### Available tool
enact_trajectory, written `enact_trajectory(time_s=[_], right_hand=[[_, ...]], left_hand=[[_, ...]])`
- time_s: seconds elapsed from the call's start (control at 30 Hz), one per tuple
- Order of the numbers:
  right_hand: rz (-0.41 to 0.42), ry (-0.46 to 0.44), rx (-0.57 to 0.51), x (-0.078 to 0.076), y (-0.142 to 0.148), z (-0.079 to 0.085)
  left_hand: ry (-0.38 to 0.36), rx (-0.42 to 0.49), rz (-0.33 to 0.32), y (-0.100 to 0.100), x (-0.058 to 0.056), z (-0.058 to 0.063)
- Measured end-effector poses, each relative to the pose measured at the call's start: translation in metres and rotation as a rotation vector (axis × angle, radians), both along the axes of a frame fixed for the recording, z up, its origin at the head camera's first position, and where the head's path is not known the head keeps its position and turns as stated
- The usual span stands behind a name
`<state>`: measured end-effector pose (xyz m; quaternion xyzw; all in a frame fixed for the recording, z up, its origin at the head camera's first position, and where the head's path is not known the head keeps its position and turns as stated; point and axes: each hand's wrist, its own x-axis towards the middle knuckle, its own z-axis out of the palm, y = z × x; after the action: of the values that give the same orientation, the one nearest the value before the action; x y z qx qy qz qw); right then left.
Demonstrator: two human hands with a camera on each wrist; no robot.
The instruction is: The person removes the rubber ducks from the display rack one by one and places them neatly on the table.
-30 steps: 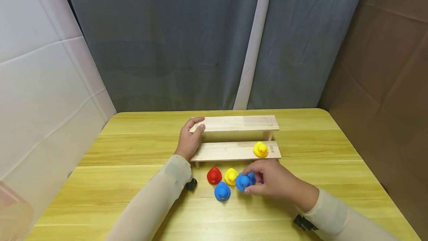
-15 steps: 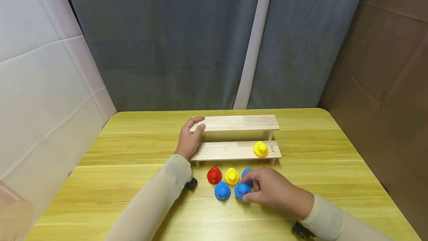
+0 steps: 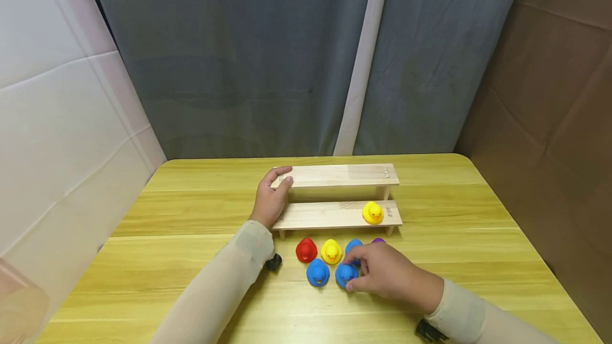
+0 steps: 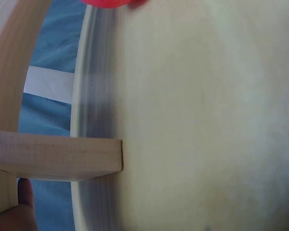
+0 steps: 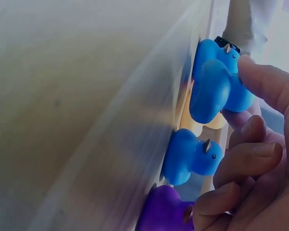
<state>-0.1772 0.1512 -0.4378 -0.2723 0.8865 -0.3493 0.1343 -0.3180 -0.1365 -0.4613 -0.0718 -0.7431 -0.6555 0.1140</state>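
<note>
My left hand (image 3: pixel 271 199) grips the left end of the upper board of a two-step wooden rack (image 3: pixel 339 175), thumb on top. In the left wrist view a finger shows behind the rack's wood (image 4: pixel 58 156). My right hand (image 3: pixel 392 272) pinches a blue rubber duck (image 3: pixel 345 276) between thumb and finger, low over the table. Left of it sits another blue duck (image 3: pixel 317 273). Behind are a red duck (image 3: pixel 306 250), a yellow duck (image 3: pixel 331 252) and a third blue duck (image 3: pixel 353 247), partly covered by my hand. A purple duck (image 5: pixel 161 211) is mostly hidden from the head view.
A second yellow duck (image 3: pixel 373 213) stands on the right end of the rack's lower board (image 3: pixel 325 215). The wooden table (image 3: pixel 191 259) reaches back to a grey curtain (image 3: pixel 229 68), with a white cloth (image 3: pixel 62 121) at left and brown one (image 3: pixel 550 94) at right.
My right hand has brought the pinched blue duck toward me, to beside the front blue duck. More of the blue duck behind and the purple duck's top now show. My left hand stays put.
</note>
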Motion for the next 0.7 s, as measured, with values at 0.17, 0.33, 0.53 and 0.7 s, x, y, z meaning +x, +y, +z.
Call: enact_trajectory(time_s=[0.17,0.33,0.53,0.7], right_hand=[[-0.019,-0.016,0.011,0.0017,-0.0026,-0.0015],[-0.041,-0.006,0.018,0.003,-0.005,-0.0028],[-0.05,-0.003,0.024,0.0037,-0.0067,-0.005],[-0.06,-0.005,0.048,0.0036,-0.0076,-0.0071]], left_hand=[[0.002,-0.009,0.003,0.0004,0.0006,0.0007],[0.004,-0.009,0.001,0.0011,0.0009,0.0018],[0.012,-0.021,0.005,0.0011,0.0018,0.0024],[0.013,-0.02,0.003,0.0015,0.0022,0.0023]])
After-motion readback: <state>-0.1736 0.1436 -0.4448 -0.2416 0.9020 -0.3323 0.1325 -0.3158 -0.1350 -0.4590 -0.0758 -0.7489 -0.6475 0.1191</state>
